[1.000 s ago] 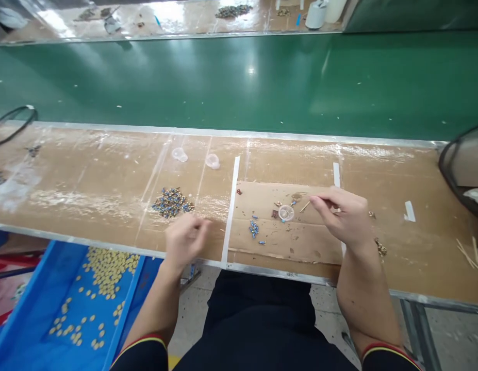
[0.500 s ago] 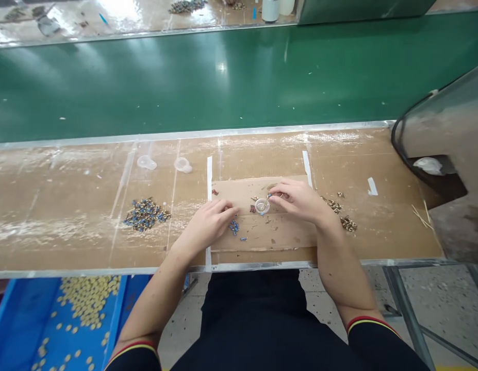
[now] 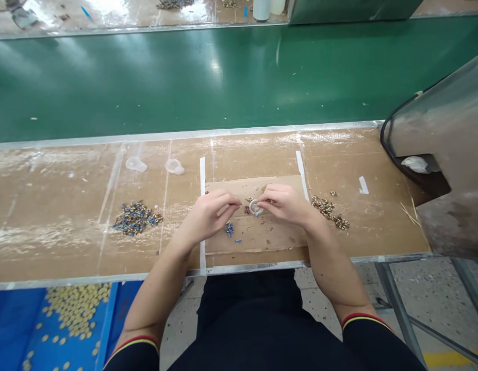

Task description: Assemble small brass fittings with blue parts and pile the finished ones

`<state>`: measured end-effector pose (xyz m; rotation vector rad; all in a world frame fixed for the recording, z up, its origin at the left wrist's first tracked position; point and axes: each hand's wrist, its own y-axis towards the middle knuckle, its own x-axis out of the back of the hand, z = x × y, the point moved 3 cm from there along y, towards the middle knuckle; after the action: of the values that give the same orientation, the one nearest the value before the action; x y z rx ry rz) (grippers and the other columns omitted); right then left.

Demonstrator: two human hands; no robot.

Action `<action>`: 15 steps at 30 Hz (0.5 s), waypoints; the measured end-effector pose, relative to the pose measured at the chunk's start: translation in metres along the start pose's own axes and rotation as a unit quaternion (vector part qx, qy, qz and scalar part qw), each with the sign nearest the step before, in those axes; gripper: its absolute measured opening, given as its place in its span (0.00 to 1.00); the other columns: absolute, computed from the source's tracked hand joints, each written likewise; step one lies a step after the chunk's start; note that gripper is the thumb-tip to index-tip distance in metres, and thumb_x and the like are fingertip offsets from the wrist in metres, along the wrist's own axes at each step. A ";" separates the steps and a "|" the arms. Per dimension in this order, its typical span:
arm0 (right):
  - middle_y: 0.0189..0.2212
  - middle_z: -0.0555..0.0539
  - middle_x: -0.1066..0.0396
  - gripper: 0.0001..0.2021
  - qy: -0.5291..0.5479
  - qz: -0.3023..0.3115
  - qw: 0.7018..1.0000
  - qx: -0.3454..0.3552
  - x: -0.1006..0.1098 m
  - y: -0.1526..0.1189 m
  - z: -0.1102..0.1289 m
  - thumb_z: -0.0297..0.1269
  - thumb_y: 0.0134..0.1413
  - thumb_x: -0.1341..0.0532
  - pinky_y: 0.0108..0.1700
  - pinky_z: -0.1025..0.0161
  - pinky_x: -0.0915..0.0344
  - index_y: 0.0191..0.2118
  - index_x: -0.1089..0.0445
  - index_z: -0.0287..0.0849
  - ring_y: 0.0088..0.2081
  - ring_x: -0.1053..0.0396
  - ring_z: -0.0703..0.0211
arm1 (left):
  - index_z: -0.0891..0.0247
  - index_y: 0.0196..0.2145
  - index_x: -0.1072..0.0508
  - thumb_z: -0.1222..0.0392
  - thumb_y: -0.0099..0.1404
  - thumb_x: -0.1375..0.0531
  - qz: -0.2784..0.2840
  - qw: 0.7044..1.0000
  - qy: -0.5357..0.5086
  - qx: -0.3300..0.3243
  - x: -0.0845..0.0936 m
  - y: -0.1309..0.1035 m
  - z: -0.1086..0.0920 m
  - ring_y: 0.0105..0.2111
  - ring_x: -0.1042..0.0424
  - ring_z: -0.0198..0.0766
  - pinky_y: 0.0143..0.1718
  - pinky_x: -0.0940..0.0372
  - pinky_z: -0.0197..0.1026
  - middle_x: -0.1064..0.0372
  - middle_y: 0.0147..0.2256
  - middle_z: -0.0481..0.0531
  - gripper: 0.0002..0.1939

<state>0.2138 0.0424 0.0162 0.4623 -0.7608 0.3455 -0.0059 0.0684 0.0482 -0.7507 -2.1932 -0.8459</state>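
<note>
My left hand is above the left part of a cardboard sheet, thumb and fingertips pinched together; anything between them is too small to make out. Below its fingers lie small blue pieces, with a single blue piece apart from them. My right hand has its fingertips pinched at the right rim of a small round clear dish. What it holds there cannot be made out. A few dark red pieces lie just left of the dish.
A pile of blue-and-brassy parts lies left, brassy parts right. Two clear plastic cups lie behind. A green belt runs beyond the table; a metal housing stands right. A blue bin holds yellowish discs.
My left hand has lifted away from the blue pieces, fingers pinched. My right fingertips have come left and down to the dish's rim. The whole view has shifted slightly.
</note>
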 end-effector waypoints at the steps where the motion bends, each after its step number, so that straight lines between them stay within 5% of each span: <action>1: 0.29 0.48 0.27 0.10 0.002 0.004 1.000 0.006 -0.001 0.000 0.001 0.37 0.68 0.40 0.34 0.63 0.37 0.36 0.23 0.43 0.31 0.31 0.60 | 0.60 0.36 0.24 0.64 0.72 0.41 -0.034 0.997 -0.065 0.004 0.000 0.003 -0.001 0.33 0.24 0.36 0.36 0.30 0.40 0.23 0.33 0.50 0.06; 7: 0.26 0.50 0.29 0.10 -0.018 0.024 0.999 0.013 -0.003 -0.001 0.005 0.39 0.66 0.38 0.34 0.63 0.39 0.33 0.24 0.44 0.30 0.33 0.61 | 0.60 0.32 0.23 0.59 0.65 0.32 -0.153 0.926 -0.339 0.067 -0.018 0.002 0.013 0.33 0.23 0.35 0.34 0.26 0.39 0.24 0.31 0.51 0.05; 11: 0.27 0.48 0.28 0.12 -0.035 -0.002 0.999 -0.003 0.000 -0.001 0.005 0.40 0.68 0.40 0.33 0.63 0.38 0.33 0.24 0.43 0.30 0.32 0.60 | 0.61 0.32 0.23 0.58 0.66 0.32 -0.156 0.893 -0.409 0.106 -0.028 -0.007 0.016 0.34 0.20 0.36 0.36 0.23 0.39 0.24 0.32 0.52 0.07; 15: 0.27 0.48 0.27 0.14 -0.048 -0.006 0.999 0.003 -0.003 0.001 0.007 0.42 0.69 0.41 0.33 0.62 0.37 0.33 0.23 0.44 0.30 0.32 0.60 | 0.62 0.28 0.25 0.61 0.65 0.33 -0.136 0.897 -0.406 0.110 -0.027 -0.010 0.011 0.34 0.19 0.38 0.35 0.21 0.40 0.27 0.31 0.51 0.08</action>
<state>0.2075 0.0390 0.0184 0.4915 -0.8511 0.3157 0.0001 0.0626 0.0182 -0.7755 -3.1344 -0.4109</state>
